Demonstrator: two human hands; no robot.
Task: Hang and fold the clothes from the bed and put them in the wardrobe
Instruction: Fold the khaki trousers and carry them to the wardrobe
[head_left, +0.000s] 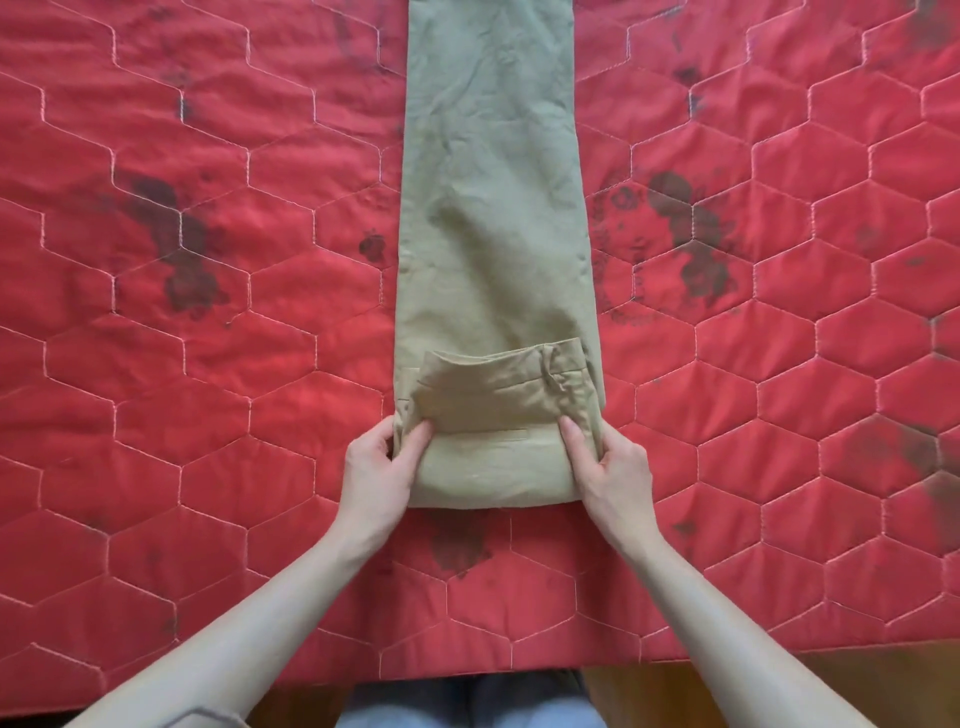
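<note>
A pair of olive-khaki cotton trousers (493, 208) lies lengthwise down the middle of a red quilted bedspread (208, 338) stitched in pale hexagons. The legs are laid together as one long strip that runs away from the person and off the top edge of the view, so the hems are cut off. The near end, with the waistband (498, 384) and a belt loop, is turned over onto the legs in one short fold.

The left hand (376, 467) grips the left corner of that fold, thumb on top and fingers tucked around the edge. The right hand (610, 462) grips the right corner the same way; its lower fingers are hidden under the cloth.

Dark blotches mark the bedspread on both sides of the trousers and just below the fold. At the bottom, past the near edge of the bedspread, a strip of brown wooden floor (779, 686) shows, along with blue denim (467, 712) on the person's legs, partly cut off by the frame. No other garments are visible.
</note>
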